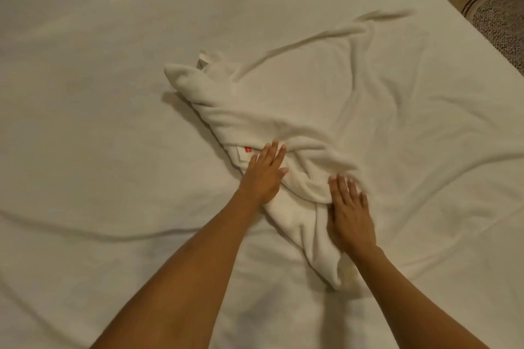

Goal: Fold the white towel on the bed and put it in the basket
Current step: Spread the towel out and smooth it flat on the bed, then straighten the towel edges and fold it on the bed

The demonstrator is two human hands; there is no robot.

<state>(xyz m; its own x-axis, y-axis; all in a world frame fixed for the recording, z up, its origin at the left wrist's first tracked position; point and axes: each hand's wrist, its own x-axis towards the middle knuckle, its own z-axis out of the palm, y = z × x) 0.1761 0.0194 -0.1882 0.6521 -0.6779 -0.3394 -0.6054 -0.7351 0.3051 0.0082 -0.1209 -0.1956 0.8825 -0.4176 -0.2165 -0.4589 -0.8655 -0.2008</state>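
In the head view, the white towel lay crumpled in a long twisted heap near the middle of the bed, not yet folded. We laid our left hand flat on it beside a small red label, and our right hand flat on its nearer part. Both hands were open with fingers spread, gripping nothing; we judge they pressed the cloth to smooth it. No basket was visible.
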